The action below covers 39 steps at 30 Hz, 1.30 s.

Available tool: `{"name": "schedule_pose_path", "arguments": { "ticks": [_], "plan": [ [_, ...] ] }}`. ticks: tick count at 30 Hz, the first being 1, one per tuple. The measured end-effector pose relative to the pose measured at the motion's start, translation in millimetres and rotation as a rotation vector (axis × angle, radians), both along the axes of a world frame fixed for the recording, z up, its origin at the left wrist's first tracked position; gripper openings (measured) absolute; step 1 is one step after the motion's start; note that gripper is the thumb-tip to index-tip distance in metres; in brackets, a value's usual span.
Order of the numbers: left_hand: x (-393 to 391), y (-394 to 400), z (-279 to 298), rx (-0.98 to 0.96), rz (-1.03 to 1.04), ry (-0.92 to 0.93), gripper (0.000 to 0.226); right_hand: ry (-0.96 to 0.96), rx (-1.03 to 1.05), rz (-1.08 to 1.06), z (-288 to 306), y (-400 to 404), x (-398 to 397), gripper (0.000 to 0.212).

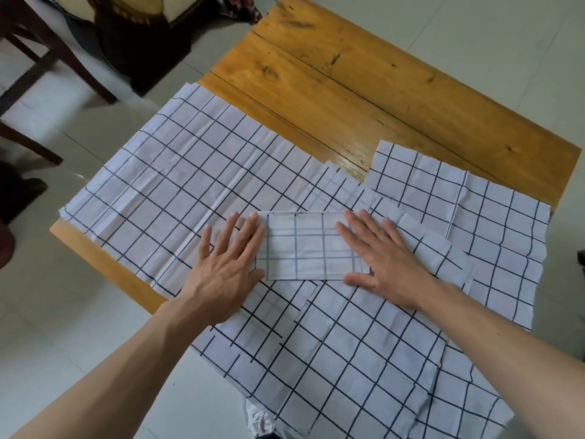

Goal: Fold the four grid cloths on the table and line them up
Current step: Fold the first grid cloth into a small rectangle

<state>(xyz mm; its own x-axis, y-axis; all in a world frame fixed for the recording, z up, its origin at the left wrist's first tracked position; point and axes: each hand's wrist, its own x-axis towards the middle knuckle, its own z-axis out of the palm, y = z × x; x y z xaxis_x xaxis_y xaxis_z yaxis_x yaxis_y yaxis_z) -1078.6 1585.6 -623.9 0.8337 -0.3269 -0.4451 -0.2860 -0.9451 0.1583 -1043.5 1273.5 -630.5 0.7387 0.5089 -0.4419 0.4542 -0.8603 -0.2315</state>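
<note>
A: Hands first, head view. We see the left hand (226,258) flat, fingers straight and spread, pressing on the left edge of the folded cloth (305,245). Agree?

B: Agree. The right hand (384,258) is the same: palm down, fingers straight, resting on the folded cloth's right edge. Neither hand grips anything.

A: Where do we put the folded cloth?

B: It's a small rectangle between the two hands, near the middle of the table (348,90), lying on top of the spread cloths.

A: And the unfolded ones?

B: We count three. The left cloth (177,182) lies flat over the table's left part, its near corner reaching the left edge. The right cloth (481,210) lies flat at the right, hanging past the table's right edge. The near cloth (332,353) is under the wrists and hangs off the near edge. They overlap beneath the folded one; we cannot tell the exact layering.

A: Anything else?

B: The far part of the wooden table is bare. A dark wooden chair (47,58) stands on the tiled floor (474,33) at far left.
</note>
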Motion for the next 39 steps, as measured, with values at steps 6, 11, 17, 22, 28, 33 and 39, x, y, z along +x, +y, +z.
{"name": "schedule_pose_path", "arguments": {
  "ticks": [6, 11, 17, 22, 28, 33, 39],
  "plan": [
    [2.1, -11.5, 6.7, -0.095, -0.117, -0.200, 0.058, -0.062, 0.037, -0.023, 23.6, 23.7, -7.3, 0.094],
    [4.1, -19.6, 12.1, -0.120, -0.120, -0.226, 0.051, -0.042, 0.166, -0.175, 23.0, 48.2, -25.9, 0.080],
    [10.0, -27.3, 17.8, -0.119, -0.113, -0.189, 0.070, -0.047, 0.180, -0.248, 15.4, 45.4, -30.5, 0.082],
    [12.9, -43.5, 20.9, -0.037, -0.212, -0.151, 0.076, -0.048, 0.157, -0.265, 18.9, 50.1, -28.0, 0.083],
    [16.5, -51.5, 19.1, 0.040, -0.231, -0.173, 0.078, -0.044, 0.131, -0.263, 20.0, 51.1, -26.2, 0.086],
    [14.5, -53.0, 14.9, -0.028, -0.201, -0.269, 0.061, -0.044, 0.136, -0.264, 20.7, 51.3, -25.6, 0.087],
    [6.9, -52.4, 5.0, -0.161, -0.117, -0.506, 0.020, -0.049, 0.129, -0.231, 26.4, 51.7, -23.4, 0.084]
  ]
}}
